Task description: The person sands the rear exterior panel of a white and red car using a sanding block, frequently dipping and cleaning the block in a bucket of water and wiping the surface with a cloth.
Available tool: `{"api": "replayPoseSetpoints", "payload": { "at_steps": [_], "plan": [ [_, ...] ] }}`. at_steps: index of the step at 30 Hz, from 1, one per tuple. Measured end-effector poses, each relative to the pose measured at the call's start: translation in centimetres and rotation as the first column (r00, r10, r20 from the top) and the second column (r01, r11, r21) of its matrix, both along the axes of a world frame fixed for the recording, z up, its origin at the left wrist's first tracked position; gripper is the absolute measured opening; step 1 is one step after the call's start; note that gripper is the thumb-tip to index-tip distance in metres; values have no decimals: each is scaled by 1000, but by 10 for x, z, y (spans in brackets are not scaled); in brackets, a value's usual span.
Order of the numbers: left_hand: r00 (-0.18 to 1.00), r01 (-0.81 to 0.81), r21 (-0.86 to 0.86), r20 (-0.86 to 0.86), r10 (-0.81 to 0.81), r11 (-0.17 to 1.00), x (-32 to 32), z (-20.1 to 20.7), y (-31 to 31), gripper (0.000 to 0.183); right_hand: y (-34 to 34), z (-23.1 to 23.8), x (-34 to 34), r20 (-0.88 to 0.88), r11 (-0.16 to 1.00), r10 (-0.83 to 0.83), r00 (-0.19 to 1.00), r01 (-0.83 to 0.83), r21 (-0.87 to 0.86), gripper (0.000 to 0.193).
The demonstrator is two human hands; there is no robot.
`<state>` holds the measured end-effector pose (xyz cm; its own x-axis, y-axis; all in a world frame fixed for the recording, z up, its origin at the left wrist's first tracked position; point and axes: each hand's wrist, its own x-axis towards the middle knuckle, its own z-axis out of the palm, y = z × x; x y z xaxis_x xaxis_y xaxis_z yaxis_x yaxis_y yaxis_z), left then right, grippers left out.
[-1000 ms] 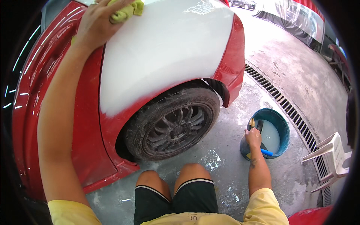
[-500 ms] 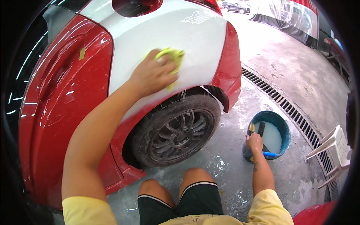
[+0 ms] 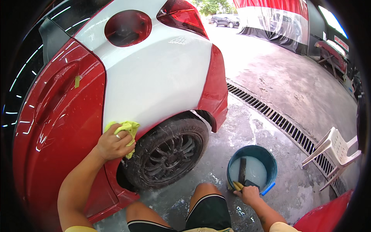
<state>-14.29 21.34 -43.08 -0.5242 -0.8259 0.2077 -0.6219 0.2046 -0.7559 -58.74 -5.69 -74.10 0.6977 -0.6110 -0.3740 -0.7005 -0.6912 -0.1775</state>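
My left hand (image 3: 114,144) is closed on a crumpled yellow cloth (image 3: 130,127) and presses it against the lower corner of the whitish car panel (image 3: 154,77), just above the wheel arch. Below and to the right of it is the dusty wheel (image 3: 166,154). My right hand (image 3: 249,195) is at the near rim of a teal bucket (image 3: 273,164), its fingers closed on a tan, curled piece (image 3: 237,185) whose kind I cannot make out. Cloudy water (image 3: 258,170) fills part of the bucket, and a long dark bar (image 3: 242,169) stands slanted in it.
Red car door (image 3: 62,123) lies to the left, with a bit of yellow tape (image 3: 77,81). A drain grate (image 3: 274,116) crosses the wet floor beyond the bucket. At the right stands a white plastic chair (image 3: 335,152). A red part (image 3: 322,216) edges in at lower right.
My left hand has moved the cloth from the middle of the panel down and left to its lower corner. The right hand stays at the bucket, now at its near rim. The view has shifted.
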Motion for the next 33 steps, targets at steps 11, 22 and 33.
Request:
{"api": "replayPoseSetpoints", "payload": {
  "at_steps": [11,22,33],
  "plan": [
    [956,138,75,-270,-114,988,-29,-86,-181,18,-185,-131,-10,-18,983,-91,996,87,-164,58],
    [757,135,788,-473,451,601,-311,-311,-318,47,-228,-181,-10,207,979,-195,959,177,103,41],
    [669,-45,985,154,727,-167,-332,-478,-327,56,-211,-115,3,271,955,-126,954,43,293,33]
  ]
}}
